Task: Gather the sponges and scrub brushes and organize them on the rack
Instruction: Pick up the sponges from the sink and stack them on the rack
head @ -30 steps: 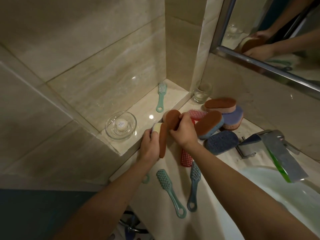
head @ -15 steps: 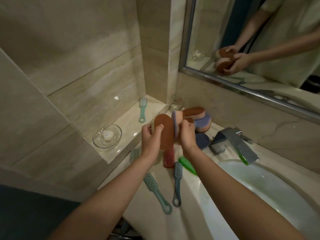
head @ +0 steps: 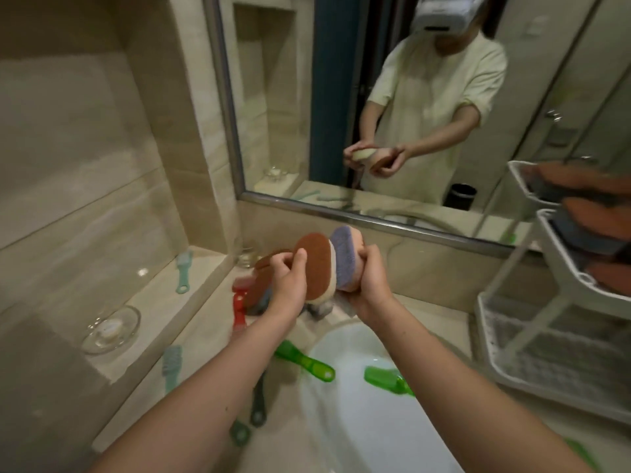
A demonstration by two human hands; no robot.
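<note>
Left hand point(head: 286, 288) gripping oval brown-faced sponge point(head: 316, 268); right hand point(head: 370, 285) clasping purple-faced oval sponge point(head: 345, 257) beside it; white tiered plastic rack point(head: 560, 268) at right.

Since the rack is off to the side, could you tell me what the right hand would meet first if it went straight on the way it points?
Probably the wall below the mirror, not the rack; the right hand points up and away, holding sponges. Depth is unclear.

2 oval sponges, a brown-faced one point(head: 316, 264) and a purple-faced one point(head: 345, 257), are held upright, pressed together above the counter; more sponges are stacked in the white rack point(head: 560, 278) at right
</note>
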